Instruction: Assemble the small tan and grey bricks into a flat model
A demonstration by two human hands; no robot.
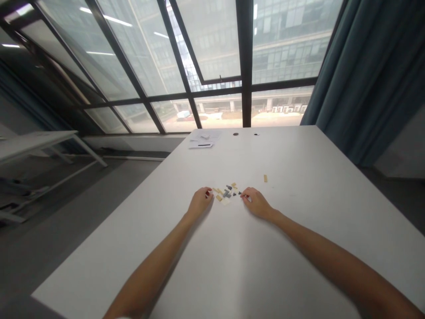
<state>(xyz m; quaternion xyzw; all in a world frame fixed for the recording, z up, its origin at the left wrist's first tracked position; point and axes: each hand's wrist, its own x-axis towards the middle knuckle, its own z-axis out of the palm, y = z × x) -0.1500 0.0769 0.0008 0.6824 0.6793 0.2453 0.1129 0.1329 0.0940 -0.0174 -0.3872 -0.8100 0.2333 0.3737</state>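
If bricks (227,192), between left hand (200,201), right hand (257,204).

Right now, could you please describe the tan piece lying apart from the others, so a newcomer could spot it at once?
Start at the white table below the window. Near its middle, the left hand and right hand flank a cluster of tan and grey pieces. The tan piece lies beyond the right hand, toward the window, alone on bare tabletop while the rest crowd together.

A cluster of small pieces (227,191) lies on the counter (299,155), the left hand (200,201) just left of it and the right hand (255,203) just right. A lone piece (265,178) lies behind and right of the cluster. Papers (204,138) lie well behind it, near the counter's far edge.
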